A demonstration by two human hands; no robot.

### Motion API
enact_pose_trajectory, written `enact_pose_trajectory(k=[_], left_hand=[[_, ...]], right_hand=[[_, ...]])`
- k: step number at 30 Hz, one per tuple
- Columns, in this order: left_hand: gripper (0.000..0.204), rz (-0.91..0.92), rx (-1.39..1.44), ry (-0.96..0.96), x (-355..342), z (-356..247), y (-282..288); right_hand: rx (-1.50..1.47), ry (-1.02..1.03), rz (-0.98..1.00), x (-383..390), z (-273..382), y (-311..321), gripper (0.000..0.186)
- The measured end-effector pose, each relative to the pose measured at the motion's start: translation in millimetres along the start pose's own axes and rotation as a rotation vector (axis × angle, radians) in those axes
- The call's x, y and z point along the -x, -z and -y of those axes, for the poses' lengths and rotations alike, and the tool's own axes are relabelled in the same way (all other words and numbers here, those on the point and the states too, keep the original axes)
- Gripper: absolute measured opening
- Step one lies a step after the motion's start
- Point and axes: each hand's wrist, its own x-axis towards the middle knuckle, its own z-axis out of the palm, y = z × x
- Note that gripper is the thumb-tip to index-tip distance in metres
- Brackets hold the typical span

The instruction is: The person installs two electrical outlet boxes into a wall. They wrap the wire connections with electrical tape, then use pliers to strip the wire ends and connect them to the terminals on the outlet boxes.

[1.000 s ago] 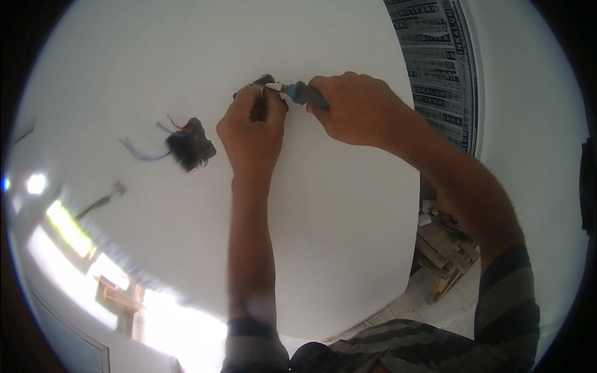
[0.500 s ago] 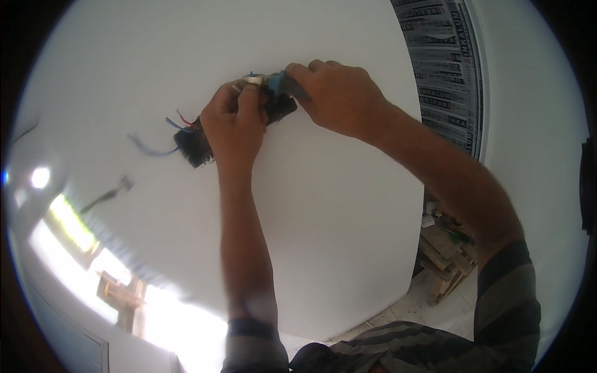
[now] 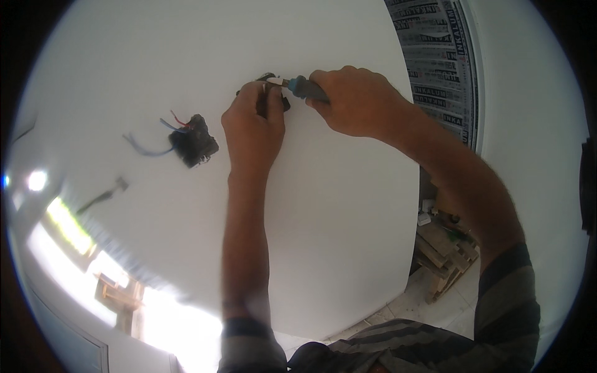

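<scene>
My right hand (image 3: 357, 99) grips a screwdriver (image 3: 311, 89) with a teal and dark grey handle. Its short metal shaft points left, and the tip meets a small white piece (image 3: 275, 80), whose exact kind I cannot make out. Pinched in my left hand (image 3: 254, 127), that piece is partly covered by the fingers. Behind the left hand, a dark wall opening (image 3: 286, 104) shows only in part. Left of that hand, a second black opening (image 3: 194, 143) has loose blue wires (image 3: 149, 151) and a red wire (image 3: 180, 119) sticking out.
Both openings are in a broad white wall (image 3: 336, 217). Another wire end (image 3: 102, 198) sticks out at lower left, near a bright window (image 3: 71, 227). At right are a frame wrapped in printed film (image 3: 435, 68) and a wooden stand (image 3: 444, 255) with small items.
My right hand has drawn slightly right, showing more of the screwdriver. My left hand has shifted right, uncovering the black opening at left.
</scene>
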Motion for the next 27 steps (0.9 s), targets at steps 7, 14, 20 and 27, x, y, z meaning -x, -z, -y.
enact_pose_trajectory(k=[7, 14, 20, 27], left_hand=[[0.024, 0.205, 0.160, 0.058, -6, 8, 11], [0.028, 0.094, 0.043, 0.093, -4, 5, 4], [0.032, 0.043, -0.015, 0.091, -5, -5, 0], [0.034, -0.009, -0.062, 0.010, -3, 2, -3]], right_hand=[[-0.031, 0.012, -0.116, -5, -10, -3, 0.030], [-0.066, 0.005, -0.084, -5, -9, -2, 0.037], [-0.099, -0.021, -0.121, -8, -12, -7, 0.038], [-0.144, -0.034, -0.162, -3, -11, -13, 0.035]])
